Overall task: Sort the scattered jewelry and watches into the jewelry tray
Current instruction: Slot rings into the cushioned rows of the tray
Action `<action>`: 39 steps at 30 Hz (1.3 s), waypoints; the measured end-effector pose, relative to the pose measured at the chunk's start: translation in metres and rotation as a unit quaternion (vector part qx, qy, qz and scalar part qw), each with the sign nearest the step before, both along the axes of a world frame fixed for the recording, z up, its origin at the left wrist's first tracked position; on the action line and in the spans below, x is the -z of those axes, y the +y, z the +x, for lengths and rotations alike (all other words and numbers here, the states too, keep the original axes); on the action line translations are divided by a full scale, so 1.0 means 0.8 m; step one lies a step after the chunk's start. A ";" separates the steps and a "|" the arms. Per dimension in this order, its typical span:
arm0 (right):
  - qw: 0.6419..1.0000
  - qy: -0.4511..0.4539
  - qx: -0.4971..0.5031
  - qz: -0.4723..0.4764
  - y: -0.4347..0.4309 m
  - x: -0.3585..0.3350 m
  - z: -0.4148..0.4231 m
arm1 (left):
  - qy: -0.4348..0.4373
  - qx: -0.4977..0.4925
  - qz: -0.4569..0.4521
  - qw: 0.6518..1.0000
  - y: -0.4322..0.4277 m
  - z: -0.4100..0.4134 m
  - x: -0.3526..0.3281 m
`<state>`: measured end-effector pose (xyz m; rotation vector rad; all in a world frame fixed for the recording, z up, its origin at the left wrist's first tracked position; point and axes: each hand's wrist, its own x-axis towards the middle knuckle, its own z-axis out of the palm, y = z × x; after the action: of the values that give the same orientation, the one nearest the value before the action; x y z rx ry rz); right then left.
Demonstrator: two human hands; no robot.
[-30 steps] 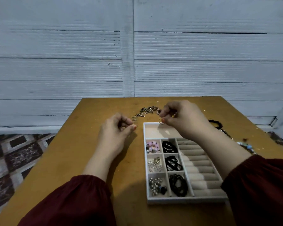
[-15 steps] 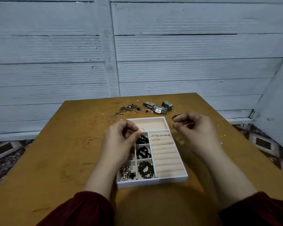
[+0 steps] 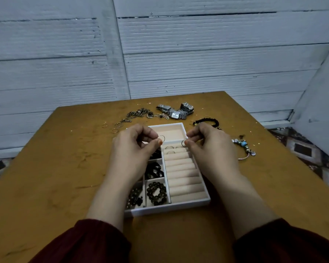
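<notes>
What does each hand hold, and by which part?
The left hand pinches a thin ring by its rim; the right hand pinches a second ring by its rim.

- The left hand [image 3: 133, 149], pinching a ring [image 3: 161, 138], went from above the desk [image 3: 65, 168] to above the jewelry tray [image 3: 171, 208].
- The right hand [image 3: 212, 149] brought a second ring [image 3: 184, 142] inward, over the ring rolls [image 3: 182, 173].
</notes>
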<state>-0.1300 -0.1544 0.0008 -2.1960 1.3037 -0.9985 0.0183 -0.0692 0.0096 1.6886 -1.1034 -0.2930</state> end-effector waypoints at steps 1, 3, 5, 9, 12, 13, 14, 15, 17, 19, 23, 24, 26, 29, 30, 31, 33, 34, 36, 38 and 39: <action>1.000 0.007 -0.003 -0.008 0.001 0.001 0.003 | 0.001 -0.001 0.001 1.000 0.000 0.000 -0.001; 1.000 0.015 -0.010 -0.017 0.003 0.002 0.007 | 0.000 -0.005 0.000 1.000 -0.001 0.000 -0.002; 0.999 0.019 -0.017 -0.022 0.003 0.003 0.008 | -0.001 -0.003 -0.004 1.000 -0.001 0.000 0.000; 0.998 0.055 -0.016 -0.027 0.003 0.001 0.006 | 0.002 0.005 -0.007 1.000 -0.002 0.003 0.002; 0.995 0.089 -0.006 -0.035 0.006 0.000 0.004 | 0.006 0.008 -0.011 1.000 -0.002 0.005 0.004; 0.995 0.094 -0.005 -0.036 0.007 -0.001 0.003 | 0.009 0.009 -0.014 1.000 -0.003 0.005 0.004; 0.994 0.098 -0.004 -0.036 0.007 -0.002 0.003 | 0.010 0.010 -0.015 1.000 -0.002 0.006 0.004; 0.994 0.103 -0.003 -0.037 0.008 -0.003 0.002 | 0.010 0.011 -0.017 1.000 -0.002 0.006 0.005; 0.993 0.113 -0.002 -0.041 0.009 -0.004 0.001 | 0.002 0.013 -0.019 1.000 -0.002 0.005 0.006; 0.992 0.121 0.000 -0.040 0.010 -0.004 0.000 | 0.004 0.014 -0.017 1.000 -0.002 0.005 0.008; 0.993 0.116 0.002 -0.034 0.010 -0.006 -0.001 | 0.014 0.015 -0.014 1.000 -0.002 0.005 0.009; 0.992 0.118 0.002 -0.033 0.010 -0.006 -0.002 | 0.013 0.015 -0.013 1.000 -0.002 0.005 0.009; 0.992 0.122 0.001 -0.033 0.010 -0.006 -0.003 | 0.008 0.013 -0.011 1.000 -0.003 0.005 0.009; 0.991 0.125 0.000 -0.039 0.009 -0.006 -0.003 | 0.004 0.014 -0.012 1.000 -0.003 0.005 0.009; 0.991 0.128 0.001 -0.039 0.009 -0.006 -0.003 | 0.003 0.013 -0.011 1.000 -0.003 0.005 0.009; 0.991 0.132 0.001 -0.038 0.009 -0.006 -0.003 | 0.001 0.013 -0.011 1.000 -0.002 0.005 0.009; 0.990 0.135 -0.002 -0.035 0.010 -0.006 -0.004 | -0.003 0.013 -0.014 1.000 -0.003 0.005 0.009; 0.990 0.136 -0.005 -0.034 0.010 -0.005 -0.004 | -0.002 0.015 -0.015 1.000 -0.003 0.004 0.009; 0.990 0.138 -0.009 -0.034 0.011 -0.005 -0.005 | 0.001 0.015 -0.014 1.000 -0.005 0.003 0.011; 0.989 0.144 -0.011 -0.034 0.011 -0.005 -0.004 | -0.002 0.012 -0.010 1.000 -0.006 0.003 0.012; 0.988 0.147 -0.011 -0.035 0.011 -0.006 -0.003 | -0.005 0.011 -0.010 1.000 -0.007 0.003 0.013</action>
<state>-0.1328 -0.1458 0.0053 -2.4775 1.3827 -0.7411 0.0206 -0.0745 -0.0009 1.6617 -1.1294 -0.2870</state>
